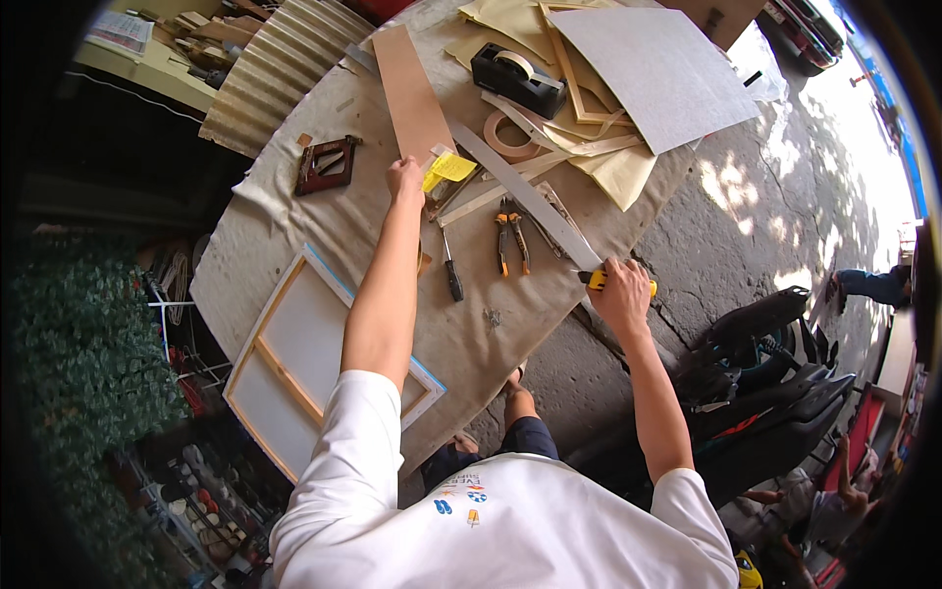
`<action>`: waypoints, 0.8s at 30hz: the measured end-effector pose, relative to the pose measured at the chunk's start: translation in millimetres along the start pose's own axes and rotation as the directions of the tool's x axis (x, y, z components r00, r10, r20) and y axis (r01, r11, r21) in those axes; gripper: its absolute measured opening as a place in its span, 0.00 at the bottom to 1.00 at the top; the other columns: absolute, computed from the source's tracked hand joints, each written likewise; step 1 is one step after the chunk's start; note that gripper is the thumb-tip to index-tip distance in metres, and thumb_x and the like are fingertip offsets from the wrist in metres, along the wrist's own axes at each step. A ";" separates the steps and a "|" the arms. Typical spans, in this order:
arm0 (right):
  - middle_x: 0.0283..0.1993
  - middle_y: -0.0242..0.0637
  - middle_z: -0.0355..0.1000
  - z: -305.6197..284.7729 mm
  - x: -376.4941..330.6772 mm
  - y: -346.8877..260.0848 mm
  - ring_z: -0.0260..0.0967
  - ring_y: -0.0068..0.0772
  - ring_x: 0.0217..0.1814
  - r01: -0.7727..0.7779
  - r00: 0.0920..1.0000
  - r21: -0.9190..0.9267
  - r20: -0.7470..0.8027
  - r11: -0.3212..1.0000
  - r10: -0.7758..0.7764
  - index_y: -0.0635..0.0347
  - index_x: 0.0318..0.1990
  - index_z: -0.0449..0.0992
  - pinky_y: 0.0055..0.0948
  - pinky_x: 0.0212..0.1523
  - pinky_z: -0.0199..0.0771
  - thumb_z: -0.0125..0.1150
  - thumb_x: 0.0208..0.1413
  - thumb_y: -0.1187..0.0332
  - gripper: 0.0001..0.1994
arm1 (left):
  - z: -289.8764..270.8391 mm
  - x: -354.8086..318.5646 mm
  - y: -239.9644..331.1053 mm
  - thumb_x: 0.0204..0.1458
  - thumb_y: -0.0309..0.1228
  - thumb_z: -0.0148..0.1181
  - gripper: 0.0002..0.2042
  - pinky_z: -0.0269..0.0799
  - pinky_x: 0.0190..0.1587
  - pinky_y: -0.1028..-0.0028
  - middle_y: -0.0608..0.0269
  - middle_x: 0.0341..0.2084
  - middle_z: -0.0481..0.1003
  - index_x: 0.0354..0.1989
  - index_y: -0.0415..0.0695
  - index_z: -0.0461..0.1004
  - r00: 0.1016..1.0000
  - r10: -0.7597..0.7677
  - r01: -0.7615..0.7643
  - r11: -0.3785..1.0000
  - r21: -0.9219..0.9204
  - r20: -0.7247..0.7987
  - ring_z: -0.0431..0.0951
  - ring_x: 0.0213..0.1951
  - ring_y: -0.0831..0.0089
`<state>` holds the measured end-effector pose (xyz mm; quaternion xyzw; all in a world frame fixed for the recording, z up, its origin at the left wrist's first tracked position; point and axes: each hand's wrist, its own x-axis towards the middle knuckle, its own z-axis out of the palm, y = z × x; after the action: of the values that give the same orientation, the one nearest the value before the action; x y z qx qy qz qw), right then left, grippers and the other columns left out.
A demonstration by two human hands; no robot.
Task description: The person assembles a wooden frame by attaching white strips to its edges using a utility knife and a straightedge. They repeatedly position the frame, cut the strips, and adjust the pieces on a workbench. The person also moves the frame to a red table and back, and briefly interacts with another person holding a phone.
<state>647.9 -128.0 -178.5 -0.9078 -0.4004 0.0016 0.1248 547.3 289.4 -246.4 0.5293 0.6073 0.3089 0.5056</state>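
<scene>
White cotton shirt (549,515), small colourful lettering and motifs. Right hand (624,296) wrapped round yellow-and-black plastic tool (596,280) at near end of long grey metal straightedge (520,187). Left hand (404,181) pinching near end of flat brown strip (412,88), over beige cloth-covered table (471,358); yellow label (449,167) beside, print unreadable.

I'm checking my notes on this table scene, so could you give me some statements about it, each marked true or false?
1. The right hand holds a yellow-and-black tool. True.
2. The left hand grips the staple gun. False: it is at the near end of the brown strip.
3. The screwdriver lies left of the orange-handled pliers. True.
4. The black tape dispenser lies nearer the person than the orange-handled pliers. False: it lies farther away.
</scene>
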 end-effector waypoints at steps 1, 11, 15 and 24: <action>0.28 0.40 0.75 -8.6 3.5 -0.8 0.73 0.43 0.40 -0.043 0.998 0.048 0.041 0.998 0.042 0.59 0.33 0.76 0.41 0.43 0.70 0.71 0.40 0.62 0.15 | -5.6 -8.8 6.7 0.62 0.34 0.54 0.16 0.74 0.35 0.62 0.50 0.30 0.78 0.39 0.28 0.75 0.998 0.019 -0.024 0.995 -0.098 -0.056 0.78 0.31 0.63; 0.29 0.41 0.73 -41.5 -11.1 -4.8 0.72 0.46 0.37 -0.162 0.983 0.188 -0.060 0.969 0.176 0.58 0.33 0.77 0.43 0.40 0.71 0.72 0.38 0.66 0.13 | -58.6 -121.9 12.7 0.67 0.32 0.51 0.10 0.70 0.41 0.68 0.60 0.33 0.75 0.40 0.36 0.72 0.997 0.065 -0.071 0.960 -0.272 -0.031 0.73 0.36 0.70; 0.29 0.40 0.74 -56.8 -13.4 -2.4 0.72 0.46 0.37 -0.166 0.962 0.085 -0.205 0.982 0.180 0.58 0.33 0.76 0.44 0.40 0.71 0.72 0.39 0.67 0.13 | -35.3 -155.0 28.5 0.67 0.31 0.49 0.10 0.69 0.43 0.64 0.53 0.34 0.75 0.38 0.35 0.70 0.998 0.066 -0.064 0.967 -0.247 0.000 0.73 0.37 0.64; 0.29 0.42 0.73 -80.7 -60.8 14.0 0.70 0.48 0.36 -0.216 0.938 0.018 -0.273 0.976 0.213 0.59 0.33 0.75 0.46 0.38 0.70 0.71 0.38 0.68 0.14 | 7.2 -193.4 -23.6 0.70 0.31 0.45 0.11 0.68 0.42 0.70 0.57 0.31 0.71 0.37 0.36 0.67 0.989 -0.109 0.146 0.845 -0.515 0.101 0.70 0.35 0.71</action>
<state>625.2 -199.5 -109.4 -0.9382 -0.2783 -0.1124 0.1722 532.4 97.7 -214.5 0.3413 0.5170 0.4093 0.6698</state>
